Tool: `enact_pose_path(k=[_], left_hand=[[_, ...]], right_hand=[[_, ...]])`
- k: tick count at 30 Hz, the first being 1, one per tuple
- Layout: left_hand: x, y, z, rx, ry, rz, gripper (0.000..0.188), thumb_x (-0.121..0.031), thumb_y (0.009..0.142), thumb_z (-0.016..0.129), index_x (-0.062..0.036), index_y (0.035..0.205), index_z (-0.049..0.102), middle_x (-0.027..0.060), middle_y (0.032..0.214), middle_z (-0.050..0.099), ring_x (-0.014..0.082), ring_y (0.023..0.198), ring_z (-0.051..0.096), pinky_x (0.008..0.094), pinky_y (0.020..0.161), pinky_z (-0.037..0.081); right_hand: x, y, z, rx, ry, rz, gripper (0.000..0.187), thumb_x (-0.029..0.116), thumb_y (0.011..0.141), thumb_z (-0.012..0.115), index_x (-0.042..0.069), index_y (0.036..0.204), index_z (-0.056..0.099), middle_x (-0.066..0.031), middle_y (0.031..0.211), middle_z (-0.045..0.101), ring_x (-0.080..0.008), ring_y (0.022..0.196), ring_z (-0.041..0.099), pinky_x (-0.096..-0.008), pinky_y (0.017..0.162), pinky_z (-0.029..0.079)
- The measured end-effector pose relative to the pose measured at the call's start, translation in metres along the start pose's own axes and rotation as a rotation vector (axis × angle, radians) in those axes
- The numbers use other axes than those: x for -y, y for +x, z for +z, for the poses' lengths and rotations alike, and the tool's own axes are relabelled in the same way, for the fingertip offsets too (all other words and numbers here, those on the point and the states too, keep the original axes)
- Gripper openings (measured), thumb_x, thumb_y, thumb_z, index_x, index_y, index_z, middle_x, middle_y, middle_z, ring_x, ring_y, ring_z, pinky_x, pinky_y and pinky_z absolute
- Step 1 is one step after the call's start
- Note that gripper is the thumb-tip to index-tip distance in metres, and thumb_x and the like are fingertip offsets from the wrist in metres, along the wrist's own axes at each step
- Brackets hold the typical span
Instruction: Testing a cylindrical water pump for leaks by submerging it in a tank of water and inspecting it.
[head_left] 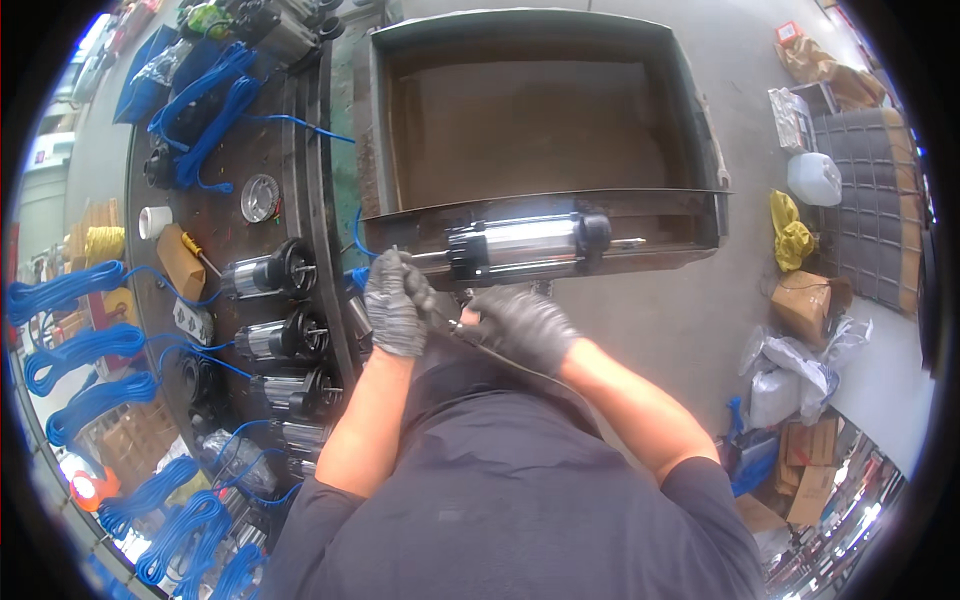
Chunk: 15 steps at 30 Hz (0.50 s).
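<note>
A silver cylindrical motor (530, 245) with black end caps lies sideways across the near edge of a metal tank, a shaft sticking out at each end. My left hand (397, 305), in a grey glove, is closed with its fingertips pinched near the motor's left shaft end; what they pinch is too small to make out. My right hand (525, 325), also gloved, is closed just below the motor. Small metal parts show at its fingertips, and a dark hose or cord runs beneath it, but the held thing is mostly hidden.
The tank (545, 22) holds brown liquid. On the left bench, several similar motors (262, 275) stand in a row with bundled blue cables (85, 345). To the right are a white jug (815, 178), a yellow bag (789, 232), cardboard boxes (802, 305) and a grey gridded panel (865, 200).
</note>
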<state>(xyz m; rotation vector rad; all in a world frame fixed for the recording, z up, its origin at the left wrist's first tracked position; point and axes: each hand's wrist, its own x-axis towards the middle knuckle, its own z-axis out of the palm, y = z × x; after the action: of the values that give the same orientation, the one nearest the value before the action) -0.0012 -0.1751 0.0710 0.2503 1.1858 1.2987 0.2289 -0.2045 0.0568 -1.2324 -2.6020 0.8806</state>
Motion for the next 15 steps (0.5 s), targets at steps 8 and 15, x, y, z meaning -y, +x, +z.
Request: enact_pose_path(k=[8,15], left_hand=[[-0.03,0.053,-0.09,-0.094,0.262,-0.185,0.022,-0.033,0.11,0.06,-0.0114,0.103,0.063,0.0014,0.074,0.06,0.0065,0.047,0.045,0.023,0.038,0.033],[-0.03,0.072,-0.099,0.043,0.346,-0.307,0.022,-0.033,0.109,0.061,-0.011,0.106,0.061,0.002,0.074,0.062,0.0052,0.044,0.042,0.0223,0.038,0.033]], right_hand=[[-0.057,0.042,-0.121,-0.547,0.127,0.24,0.019,0.022,0.097,0.069,0.005,0.106,0.071,-0.0135,0.096,0.073,-0.0341,0.092,0.07,-0.0459,0.085,0.056],[-0.06,0.064,-0.12,-0.23,0.386,0.682,0.027,0.024,0.101,0.069,0.0,0.111,0.071,-0.0139,0.083,0.072,-0.0205,0.051,0.067,-0.0354,0.048,0.058]])
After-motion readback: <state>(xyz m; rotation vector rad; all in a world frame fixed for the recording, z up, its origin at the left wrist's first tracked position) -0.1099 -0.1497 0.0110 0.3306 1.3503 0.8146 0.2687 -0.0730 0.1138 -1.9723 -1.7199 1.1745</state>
